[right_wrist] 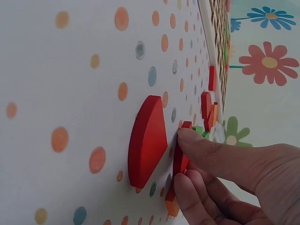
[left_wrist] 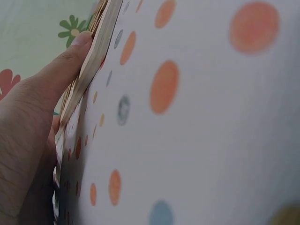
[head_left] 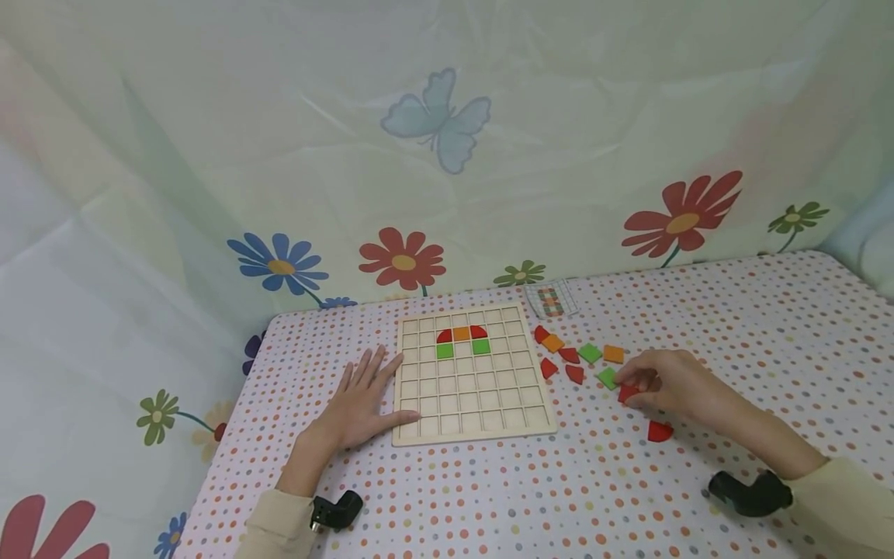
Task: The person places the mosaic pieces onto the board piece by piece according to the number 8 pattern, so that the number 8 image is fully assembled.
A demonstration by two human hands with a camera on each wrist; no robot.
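Note:
A wooden grid board (head_left: 475,380) lies on the dotted cloth. In its upper cells sit red quarter-circle pieces (head_left: 478,331), an orange square (head_left: 462,334) and green squares (head_left: 445,351). My left hand (head_left: 359,404) rests flat at the board's left side, fingers spread, its thumb (left_wrist: 79,42) over the edge. To the right of the board, my right hand (head_left: 670,384) pinches a red quarter-circle piece (right_wrist: 182,154) between thumb and fingers, at table level. Another red quarter-circle piece (right_wrist: 149,145) lies close by, nearer to me. A green square (head_left: 608,378) is just beyond the right fingertips.
Between the board and my right hand lie several loose pieces, among them a red one (head_left: 575,374), a green square (head_left: 590,353) and an orange square (head_left: 613,354). A pattern card (head_left: 552,300) lies beyond the board's upper right corner. A flowered curtain (head_left: 314,194) hangs behind the table.

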